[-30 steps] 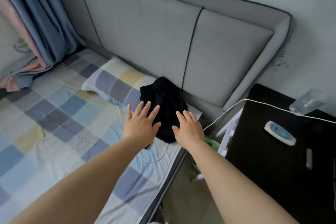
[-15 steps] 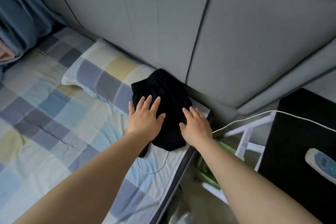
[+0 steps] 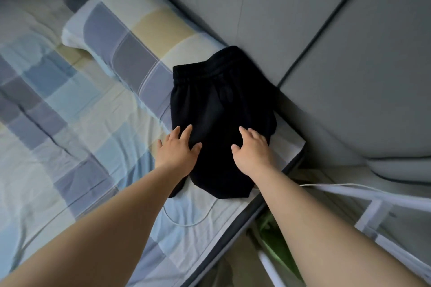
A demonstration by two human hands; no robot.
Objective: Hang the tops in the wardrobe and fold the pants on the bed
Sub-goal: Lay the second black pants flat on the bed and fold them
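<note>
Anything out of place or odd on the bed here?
A thin white cable loops on the checked bedsheet and runs under the folded black pants, which both hands press flat.

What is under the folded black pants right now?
The black pants lie partly on the checkered pillow and sheet. A white cable runs under them; its covered part is hidden.

Checked bed [image 3: 77, 123] carries pillow [image 3: 130, 32], black pants [image 3: 217, 109], white cable [image 3: 189, 222].
</note>
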